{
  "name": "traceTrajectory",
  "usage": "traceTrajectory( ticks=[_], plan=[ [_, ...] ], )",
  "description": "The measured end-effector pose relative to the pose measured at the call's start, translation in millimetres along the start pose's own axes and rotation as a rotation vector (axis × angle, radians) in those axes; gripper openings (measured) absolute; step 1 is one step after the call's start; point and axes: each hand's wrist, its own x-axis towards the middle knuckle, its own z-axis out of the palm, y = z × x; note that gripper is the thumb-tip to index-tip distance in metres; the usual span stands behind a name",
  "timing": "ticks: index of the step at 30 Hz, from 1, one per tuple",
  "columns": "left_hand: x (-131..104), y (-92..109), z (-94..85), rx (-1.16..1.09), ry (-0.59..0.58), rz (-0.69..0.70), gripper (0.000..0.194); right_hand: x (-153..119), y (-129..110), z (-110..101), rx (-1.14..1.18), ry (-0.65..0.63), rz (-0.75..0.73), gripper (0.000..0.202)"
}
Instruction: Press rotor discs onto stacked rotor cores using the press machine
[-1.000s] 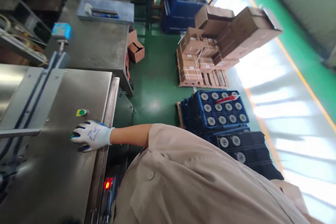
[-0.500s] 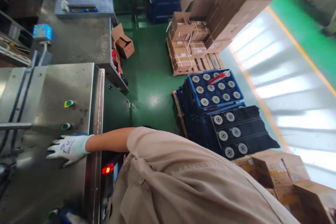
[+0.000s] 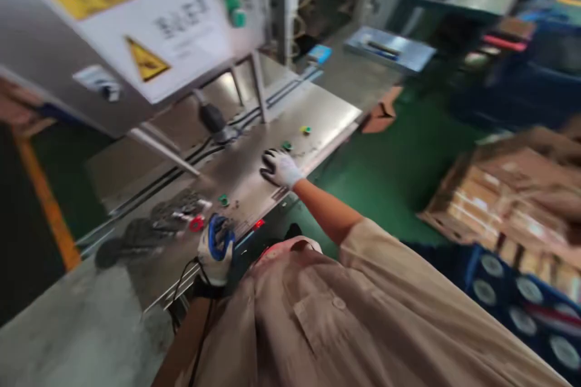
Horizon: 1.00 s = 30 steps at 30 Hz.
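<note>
My right hand, in a white glove with dark fingertips, is over the metal worktop beside a green push button. Its fingers are apart and bent, and I see nothing in them. A second green button on a yellow base sits farther along. My left hand, gloved in white with blue and grey, is at the worktop's near edge. Its fingers are blurred, so I cannot make out whether they hold anything. By it are a red ring-shaped part and another green button. A black cord runs at the left wrist.
A metal control box with a warning label stands over the worktop on metal legs. Blurred dark metal parts lie at the left. Strapped cartons on a pallet and a blue crate of round discs are at the right.
My view has swung left, bringing the control box and my left hand into sight. My right hand, earlier spread flat on the worktop, now has its fingers bent.
</note>
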Motion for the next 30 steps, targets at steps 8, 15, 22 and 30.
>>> traceTrajectory(
  ticks=[8,15,22,30],
  plan=[
    [-20,-25,-20.2,-0.03,0.414,-0.228,0.048,18,17,24,0.297,0.06,-0.022,0.072],
    [-3,19,20.6,0.127,0.518,-0.391,0.044,186,-3,91,0.636,0.045,0.093,0.103],
    [-9,64,51.8,-0.112,0.539,-0.537,0.056,220,-13,100,0.621,0.165,0.129,0.082],
    [24,113,73.1,-0.99,0.933,-0.403,0.09,81,-88,25,0.719,-0.156,-0.653,0.085]
  ],
)
